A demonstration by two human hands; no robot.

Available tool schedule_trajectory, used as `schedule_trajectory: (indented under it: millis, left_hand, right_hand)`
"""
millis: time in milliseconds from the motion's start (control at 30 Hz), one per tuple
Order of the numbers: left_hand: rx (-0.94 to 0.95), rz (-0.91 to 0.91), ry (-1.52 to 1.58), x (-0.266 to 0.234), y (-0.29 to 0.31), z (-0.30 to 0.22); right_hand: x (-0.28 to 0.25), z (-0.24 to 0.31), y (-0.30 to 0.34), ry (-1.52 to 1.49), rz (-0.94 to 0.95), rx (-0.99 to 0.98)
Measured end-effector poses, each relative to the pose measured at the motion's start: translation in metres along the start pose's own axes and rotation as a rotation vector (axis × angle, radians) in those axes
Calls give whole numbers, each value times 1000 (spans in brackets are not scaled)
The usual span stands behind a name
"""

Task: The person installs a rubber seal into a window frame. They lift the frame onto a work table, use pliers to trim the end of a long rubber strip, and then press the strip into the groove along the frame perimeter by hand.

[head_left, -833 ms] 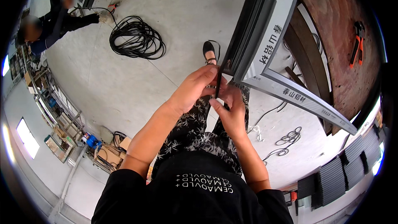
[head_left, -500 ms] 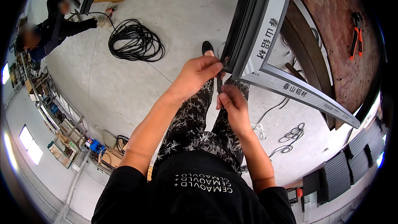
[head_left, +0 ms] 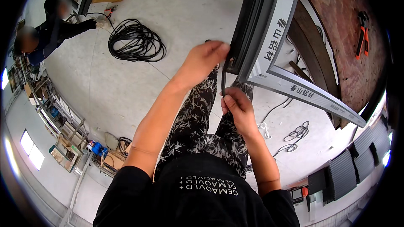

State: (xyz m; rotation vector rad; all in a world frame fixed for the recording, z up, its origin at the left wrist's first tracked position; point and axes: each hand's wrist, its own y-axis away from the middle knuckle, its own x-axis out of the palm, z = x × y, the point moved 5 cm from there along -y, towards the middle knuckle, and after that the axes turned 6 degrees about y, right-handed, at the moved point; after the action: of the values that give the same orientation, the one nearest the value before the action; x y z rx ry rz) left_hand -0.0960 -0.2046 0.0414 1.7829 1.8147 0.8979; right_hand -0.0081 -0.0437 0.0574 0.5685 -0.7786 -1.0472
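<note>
A black rubber strip hangs from the lower corner of a dark metal window frame with grey protective film on its face. My left hand is closed at the frame's left edge, its thumb and fingers on the strip along the grooved side. Part of those fingers is hidden behind the frame. Just below the corner, my right hand pinches the strip between thumb and forefinger. The strip runs nearly straight between the two hands.
The frame rests on a reddish-brown worktable, where red-handled pliers lie. A coil of black strip is on the floor. Two other people work at far left. Thin black cord lies at right.
My left hand has slid up along the frame's edge, away from the corner. My right hand stays almost in place, still pinching the strip.
</note>
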Motion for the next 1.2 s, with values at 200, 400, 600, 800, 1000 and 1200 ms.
schedule_trajectory:
  millis: [200,400,600,800,1000,1200]
  left_hand:
    - [-34,-43,-186,11,-6,-18]
    - [-51,72,196,-3,16,13]
    - [-114,63,314,11,41,29]
    - [-69,-60,279,17,36,32]
    - [21,-149,-42,17,33,36]
    - [18,-133,287,21,38,39]
  right_hand:
    - [-6,17,13,259,-172,-56]
    - [-24,61,18,845,-522,-627]
    - [-34,62,5,1022,-584,-697]
    - [-36,68,3,1107,-529,-694]
    - [-36,65,3,1212,-587,-668]
    - [-33,68,5,1273,-573,-681]
